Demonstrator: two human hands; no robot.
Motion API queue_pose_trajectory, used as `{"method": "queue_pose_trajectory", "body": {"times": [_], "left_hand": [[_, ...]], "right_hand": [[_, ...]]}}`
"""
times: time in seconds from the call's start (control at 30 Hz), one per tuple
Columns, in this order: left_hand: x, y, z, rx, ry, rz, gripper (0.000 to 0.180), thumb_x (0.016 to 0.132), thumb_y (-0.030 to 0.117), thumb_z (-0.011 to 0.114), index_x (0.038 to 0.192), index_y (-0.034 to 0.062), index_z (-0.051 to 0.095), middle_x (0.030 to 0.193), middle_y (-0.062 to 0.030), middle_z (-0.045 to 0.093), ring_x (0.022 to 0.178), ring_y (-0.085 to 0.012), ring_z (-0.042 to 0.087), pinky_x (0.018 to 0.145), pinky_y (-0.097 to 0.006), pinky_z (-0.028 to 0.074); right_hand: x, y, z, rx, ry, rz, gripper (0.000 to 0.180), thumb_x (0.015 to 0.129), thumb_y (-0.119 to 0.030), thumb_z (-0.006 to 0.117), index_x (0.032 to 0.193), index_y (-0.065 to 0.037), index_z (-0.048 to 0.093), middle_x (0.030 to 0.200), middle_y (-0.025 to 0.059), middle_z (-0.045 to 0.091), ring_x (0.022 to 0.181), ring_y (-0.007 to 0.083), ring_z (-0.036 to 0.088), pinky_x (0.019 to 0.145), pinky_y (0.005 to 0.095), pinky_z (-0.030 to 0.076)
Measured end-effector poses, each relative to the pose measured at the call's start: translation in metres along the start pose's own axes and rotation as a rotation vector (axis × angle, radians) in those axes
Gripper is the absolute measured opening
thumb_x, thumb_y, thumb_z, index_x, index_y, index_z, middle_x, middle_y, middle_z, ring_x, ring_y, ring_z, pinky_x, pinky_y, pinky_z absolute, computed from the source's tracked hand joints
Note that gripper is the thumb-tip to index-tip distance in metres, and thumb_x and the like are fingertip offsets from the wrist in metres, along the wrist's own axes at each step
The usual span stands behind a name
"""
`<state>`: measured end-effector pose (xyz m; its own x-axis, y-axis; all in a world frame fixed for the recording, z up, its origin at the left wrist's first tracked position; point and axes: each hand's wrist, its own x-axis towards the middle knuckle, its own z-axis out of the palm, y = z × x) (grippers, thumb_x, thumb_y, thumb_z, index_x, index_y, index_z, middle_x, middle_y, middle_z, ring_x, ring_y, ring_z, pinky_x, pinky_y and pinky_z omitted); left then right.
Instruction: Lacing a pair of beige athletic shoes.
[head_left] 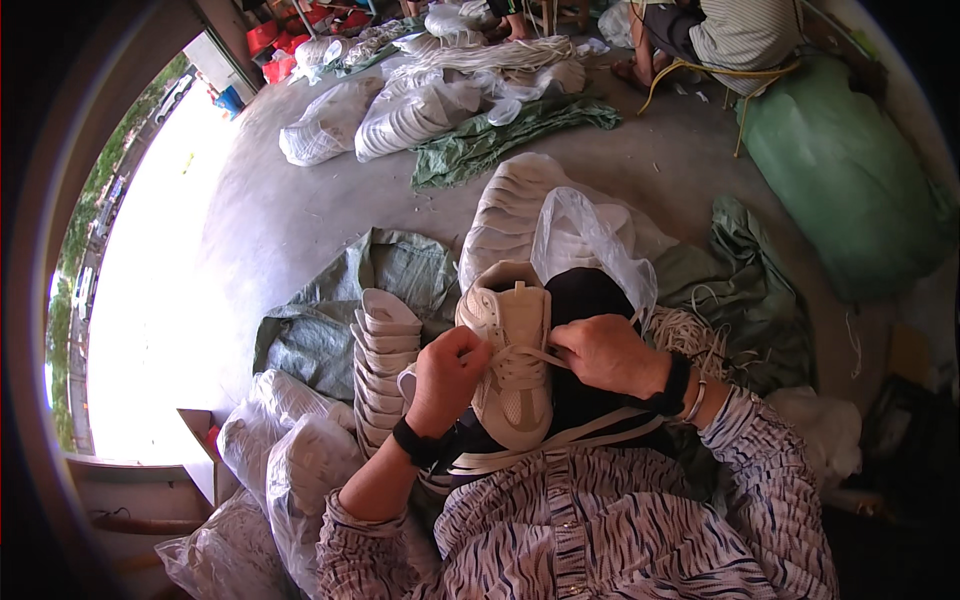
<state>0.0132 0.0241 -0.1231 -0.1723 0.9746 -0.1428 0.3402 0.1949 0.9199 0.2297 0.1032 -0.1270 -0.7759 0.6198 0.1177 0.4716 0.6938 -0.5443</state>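
Observation:
A beige shoe upper (512, 400) rests on my lap, its toe toward me and its collar pointing away. A flat, pale shoelace (525, 352) crosses the tongue. My left hand (450, 378) is closed in a pinch at the left eyelet edge, with the lace at its fingertips. On the opposite side my right hand (608, 355) pinches the lace where it leaves the right eyelets. Loose lengths of pale lace (590, 430) trail across my dark trousers below the toe. My fingers hide parts of both eyelet rows.
Nested shoe uppers (380, 350) stand left of my lap; more (505, 205) lie ahead under clear plastic. A bundle of laces (690, 335) lies at right on green sacking. Plastic bags (300, 460) crowd the lower left. A big green sack (840, 170) stands near a seated person (740, 40).

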Motion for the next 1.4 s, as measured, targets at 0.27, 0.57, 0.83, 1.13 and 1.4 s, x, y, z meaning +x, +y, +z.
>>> {"method": "queue_pose_trajectory", "body": {"times": [0.27,0.57,0.83,1.13,1.4], "left_hand": [[0.016,0.043,-0.02,0.795,0.009,0.711,0.028,0.067,0.012,0.073,0.092,0.0097,0.061,0.104,-0.0055,0.057,0.097,-0.0253,0.055,0.08,-0.037,0.047],[0.049,0.047,-0.047,1.037,-0.586,0.88,0.026,0.067,0.016,0.072,0.09,0.0119,0.059,0.092,-0.0028,0.053,0.094,-0.0213,0.052,0.079,-0.035,0.049],[0.042,0.066,-0.012,1.033,-0.522,0.286,0.016,0.082,0.019,0.057,0.089,0.0056,0.063,0.078,-0.0052,0.063,0.071,-0.0248,0.06,0.063,-0.038,0.052],[0.043,0.041,-0.024,0.76,-0.435,0.494,0.015,0.081,0.023,0.058,0.081,0.0095,0.064,0.08,-0.0085,0.061,0.08,-0.0269,0.058,0.068,-0.038,0.046],[0.035,0.025,-0.007,-0.063,-0.197,0.139,0.012,0.079,0.017,0.06,0.084,0.0074,0.061,0.081,-0.0083,0.06,0.079,-0.0254,0.056,0.071,-0.036,0.046]], "right_hand": [[0.018,0.001,-0.017,-0.393,0.126,-0.457,0.012,0.072,-0.02,0.061,0.078,-0.01,0.06,0.092,0.0071,0.053,0.078,0.0221,0.055,0.064,0.0347,0.045],[0.034,0.006,-0.021,-0.215,-0.028,-0.508,0.02,0.071,-0.011,0.062,0.09,-0.008,0.056,0.092,0.0068,0.053,0.086,0.0228,0.057,0.069,0.0344,0.046],[0.038,0.013,-0.017,-0.215,-0.057,-0.573,0.012,0.076,-0.016,0.06,0.084,-0.008,0.06,0.087,0.009,0.056,0.079,0.0241,0.059,0.069,0.0347,0.046],[0.044,-0.01,-0.001,-0.257,-0.19,-0.081,0.009,0.07,-0.014,0.062,0.072,-0.005,0.065,0.09,0.0116,0.059,0.081,0.0279,0.061,0.072,0.0405,0.046],[0.028,-0.005,0.009,0.007,0.09,0.013,0.011,0.076,-0.012,0.06,0.083,-0.005,0.063,0.087,0.0094,0.059,0.081,0.0234,0.061,0.07,0.0358,0.046]]}}
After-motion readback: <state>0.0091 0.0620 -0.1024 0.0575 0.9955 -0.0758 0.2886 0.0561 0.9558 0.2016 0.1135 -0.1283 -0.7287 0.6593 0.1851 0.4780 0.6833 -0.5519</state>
